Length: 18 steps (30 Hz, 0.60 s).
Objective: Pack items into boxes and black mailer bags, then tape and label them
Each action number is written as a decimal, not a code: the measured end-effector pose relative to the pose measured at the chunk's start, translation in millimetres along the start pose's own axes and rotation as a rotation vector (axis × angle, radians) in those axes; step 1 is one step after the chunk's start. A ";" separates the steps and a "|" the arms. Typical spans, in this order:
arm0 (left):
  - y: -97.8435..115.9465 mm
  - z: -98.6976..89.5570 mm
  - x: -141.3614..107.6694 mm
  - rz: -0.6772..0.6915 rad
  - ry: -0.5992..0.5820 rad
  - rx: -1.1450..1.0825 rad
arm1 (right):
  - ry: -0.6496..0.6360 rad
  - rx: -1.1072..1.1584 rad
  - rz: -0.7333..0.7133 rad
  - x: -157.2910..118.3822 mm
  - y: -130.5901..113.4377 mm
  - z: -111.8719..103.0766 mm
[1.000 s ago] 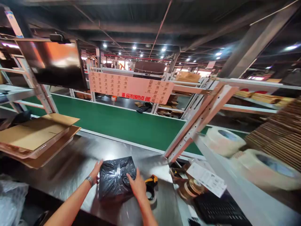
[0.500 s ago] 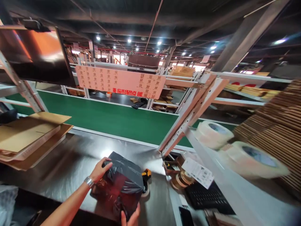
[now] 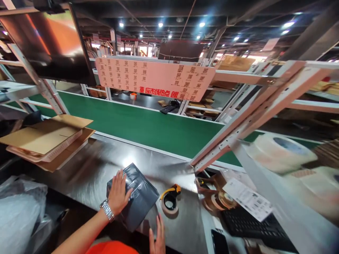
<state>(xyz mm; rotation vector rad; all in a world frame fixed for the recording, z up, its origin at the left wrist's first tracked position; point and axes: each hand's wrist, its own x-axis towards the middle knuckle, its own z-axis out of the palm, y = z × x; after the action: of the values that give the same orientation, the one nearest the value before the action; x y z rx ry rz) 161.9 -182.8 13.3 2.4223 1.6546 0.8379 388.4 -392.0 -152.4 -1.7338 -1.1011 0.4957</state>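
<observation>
A parcel wrapped in black plastic [image 3: 141, 199] lies on the metal table at the lower middle of the head view. My left hand [image 3: 118, 192], with a metal watch on the wrist, rests flat on the parcel's upper left part, fingers stretched out. Close to the parcel's lower right edge is my right hand [image 3: 158, 235], its fingers extended and holding nothing; whether it touches the plastic I cannot tell. Just right of the parcel sits a yellow and black tape dispenser [image 3: 171, 199] with a roll of tape.
Flat cardboard [image 3: 50, 137] is stacked at the left, above clear plastic wrap [image 3: 21, 208]. A green conveyor belt [image 3: 148, 127] runs behind the metal table [image 3: 87, 176]. To the right are a keyboard [image 3: 254, 225], a phone [image 3: 219, 241], a printed label [image 3: 247, 198] and tape rolls [image 3: 283, 151].
The parcel has been turned and now lies lower on the table. My left hand has gone from gripping its edge to lying flat on it. My right hand has let go.
</observation>
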 end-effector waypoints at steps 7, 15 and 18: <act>9.9 17.3 -15.6 0.045 -0.258 0.130 | 0.262 0.198 0.213 79.4 -33.0 -53.1; -19.5 25.0 -58.1 0.114 -0.149 0.062 | 0.823 0.212 0.212 174.6 -69.4 -210.2; -22.4 24.7 -73.9 0.188 -0.114 -0.065 | 0.891 0.172 0.151 206.0 -89.6 -254.9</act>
<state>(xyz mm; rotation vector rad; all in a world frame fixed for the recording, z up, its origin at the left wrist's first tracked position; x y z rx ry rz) 135.7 -233.4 -44.4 2.5570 1.3570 0.7471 640.5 -339.7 69.3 -1.6162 -0.2826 -0.1137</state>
